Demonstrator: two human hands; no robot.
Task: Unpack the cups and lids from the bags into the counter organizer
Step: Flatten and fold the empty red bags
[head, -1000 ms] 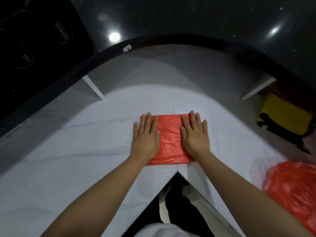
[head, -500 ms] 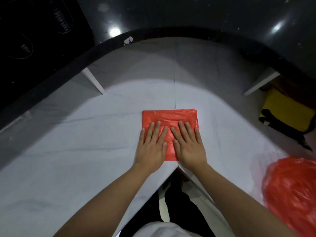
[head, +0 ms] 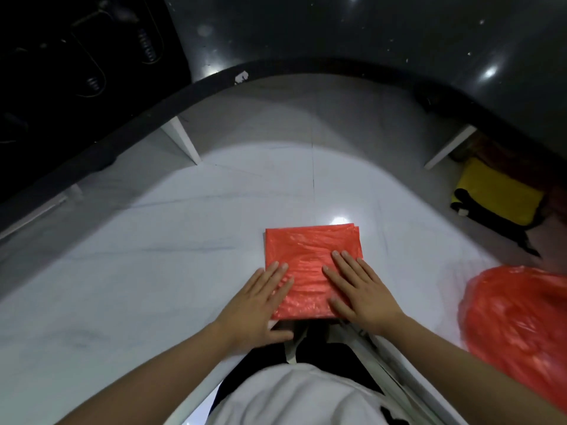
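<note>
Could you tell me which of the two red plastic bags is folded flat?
The red plastic bag folded into a flat square under both hands; the other red plastic bag lies loosely bunched at the right.

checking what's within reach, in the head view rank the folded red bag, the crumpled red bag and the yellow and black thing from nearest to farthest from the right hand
1. Folded red bag: at the counter's near edge, directly under the right hand, which presses flat on it.
2. Crumpled red bag: off to the right, apart from the hand.
3. Yellow and black thing: far right, tucked under the dark upper ledge, farthest.
</note>
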